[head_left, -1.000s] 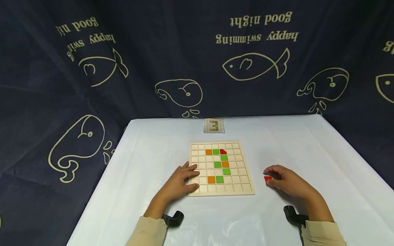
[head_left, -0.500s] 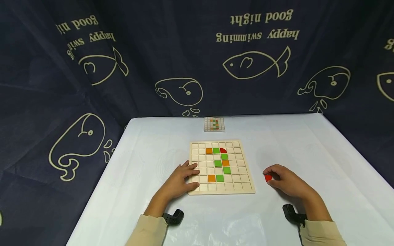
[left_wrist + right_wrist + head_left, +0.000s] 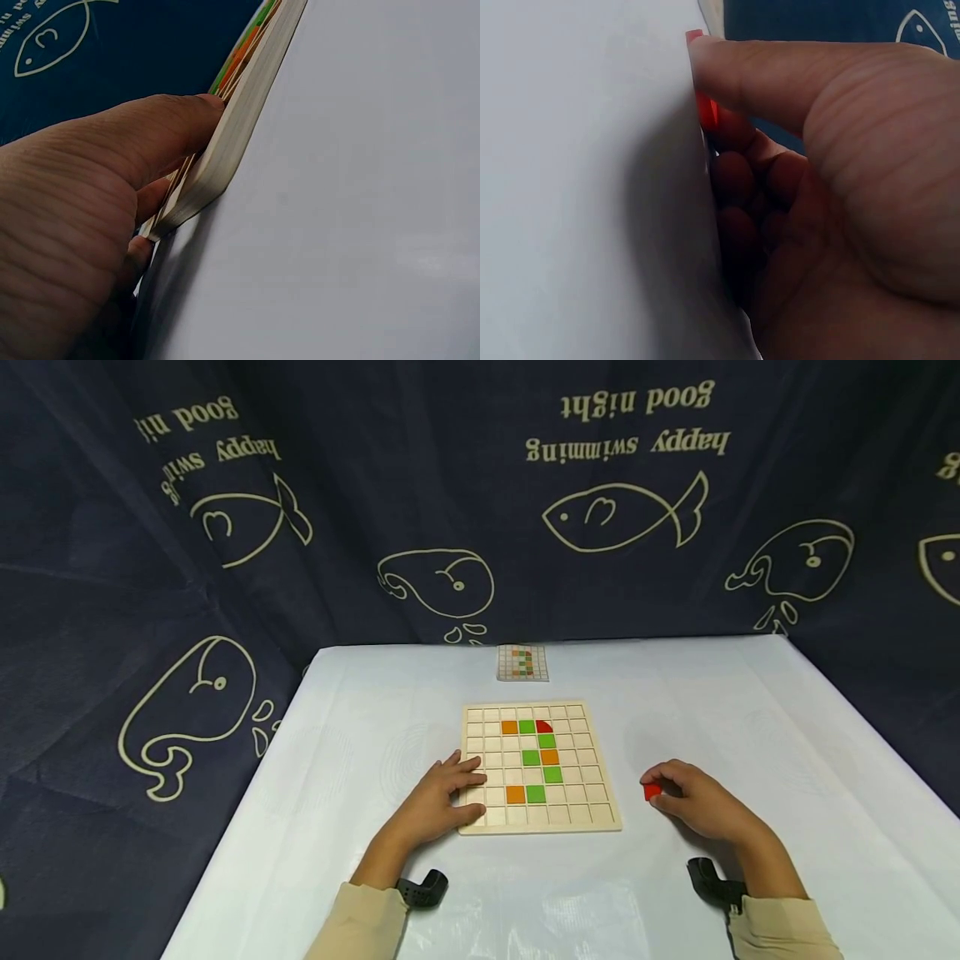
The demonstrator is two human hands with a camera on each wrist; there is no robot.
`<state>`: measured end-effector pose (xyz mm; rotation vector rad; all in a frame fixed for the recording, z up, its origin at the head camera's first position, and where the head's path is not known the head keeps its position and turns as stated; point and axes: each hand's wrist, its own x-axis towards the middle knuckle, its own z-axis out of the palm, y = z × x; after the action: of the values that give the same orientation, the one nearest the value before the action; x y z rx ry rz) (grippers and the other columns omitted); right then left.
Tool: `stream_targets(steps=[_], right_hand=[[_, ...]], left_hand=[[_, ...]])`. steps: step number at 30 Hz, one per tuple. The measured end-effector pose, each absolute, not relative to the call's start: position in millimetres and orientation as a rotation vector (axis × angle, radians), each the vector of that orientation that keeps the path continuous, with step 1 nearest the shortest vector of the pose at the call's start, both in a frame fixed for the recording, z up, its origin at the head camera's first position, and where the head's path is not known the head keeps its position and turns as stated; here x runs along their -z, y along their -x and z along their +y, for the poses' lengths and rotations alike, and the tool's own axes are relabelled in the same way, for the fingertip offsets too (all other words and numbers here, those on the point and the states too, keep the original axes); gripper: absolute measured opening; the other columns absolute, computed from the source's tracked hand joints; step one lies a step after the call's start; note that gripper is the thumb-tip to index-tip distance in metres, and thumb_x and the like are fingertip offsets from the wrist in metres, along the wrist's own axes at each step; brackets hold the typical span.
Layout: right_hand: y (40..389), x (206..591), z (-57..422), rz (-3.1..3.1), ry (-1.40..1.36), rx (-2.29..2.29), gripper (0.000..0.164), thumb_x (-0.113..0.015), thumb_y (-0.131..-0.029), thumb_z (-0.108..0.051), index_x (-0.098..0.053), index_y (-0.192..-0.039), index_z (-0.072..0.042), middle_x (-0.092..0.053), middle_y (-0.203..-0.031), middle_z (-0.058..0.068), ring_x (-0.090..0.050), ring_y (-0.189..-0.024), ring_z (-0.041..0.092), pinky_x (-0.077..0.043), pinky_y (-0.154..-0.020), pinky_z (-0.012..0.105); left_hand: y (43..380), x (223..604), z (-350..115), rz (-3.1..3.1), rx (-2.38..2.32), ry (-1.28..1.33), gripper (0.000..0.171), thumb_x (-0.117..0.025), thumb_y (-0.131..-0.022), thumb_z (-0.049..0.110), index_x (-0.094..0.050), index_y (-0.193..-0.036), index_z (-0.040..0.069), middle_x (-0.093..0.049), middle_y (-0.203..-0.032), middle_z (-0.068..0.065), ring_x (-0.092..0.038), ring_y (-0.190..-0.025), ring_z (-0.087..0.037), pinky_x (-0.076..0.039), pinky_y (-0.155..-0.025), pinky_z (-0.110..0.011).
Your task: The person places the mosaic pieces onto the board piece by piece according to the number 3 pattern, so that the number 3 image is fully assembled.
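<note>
My right hand (image 3: 693,800) is low over the white table, right of the board, its thumb and index finger pinching a small red tile (image 3: 651,791). In the right wrist view the thumb covers part of the red tile (image 3: 707,111), and the other fingers curl beneath. My left hand (image 3: 441,800) rests with spread fingers on the left edge of a wooden grid board (image 3: 588,817). From the left wrist, the thumb lies along the top of the board's rim (image 3: 225,154). Orange and green square tiles (image 3: 536,794) and a red rounded-corner tile (image 3: 543,727) sit in its cells.
Behind the board lies a small pattern card (image 3: 522,663) with a similar coloured layout. The white table (image 3: 375,710) meets a dark blue curtain (image 3: 337,602) printed with fish and whales. Each wrist wears a black device (image 3: 423,890).
The red tile has turned slightly between the right hand's fingertips, which stay at about the same spot. The left hand keeps its place on the board.
</note>
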<state>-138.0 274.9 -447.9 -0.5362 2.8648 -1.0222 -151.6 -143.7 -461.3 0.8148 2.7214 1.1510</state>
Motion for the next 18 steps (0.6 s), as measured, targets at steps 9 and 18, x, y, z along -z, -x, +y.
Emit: stream_targets(steps=[9, 18], right_hand=[[139.9, 449.3, 275.9, 2.863, 0.520, 1.016, 0.016, -0.070, -0.090, -0.005, -0.068, -0.105, -0.011, -0.062, -0.100, -0.003, -0.057, -0.101, 0.021, -0.048, -0.090, 0.045], [139.2, 448.7, 273.3, 2.863, 0.523, 1.033, 0.014, -0.072, -0.090, -0.008, -0.068, -0.103, -0.010, -0.063, -0.101, -0.001, -0.058, -0.101, 0.024, -0.047, -0.089, 0.049]], left_hand=[[152.0, 463.0, -144.2, 2.721, -1.157, -0.812, 0.044, -0.076, -0.087, 0.023, -0.067, -0.127, 0.007, -0.049, -0.148, -0.009, -0.026, -0.146, -0.036, -0.015, -0.117, -0.058], [151.7, 462.6, -144.0, 2.719, -1.162, -0.814, 0.044, -0.076, -0.087, 0.022, -0.068, -0.127, 0.007, -0.049, -0.148, -0.009, -0.026, -0.146, -0.035, -0.015, -0.118, -0.058]])
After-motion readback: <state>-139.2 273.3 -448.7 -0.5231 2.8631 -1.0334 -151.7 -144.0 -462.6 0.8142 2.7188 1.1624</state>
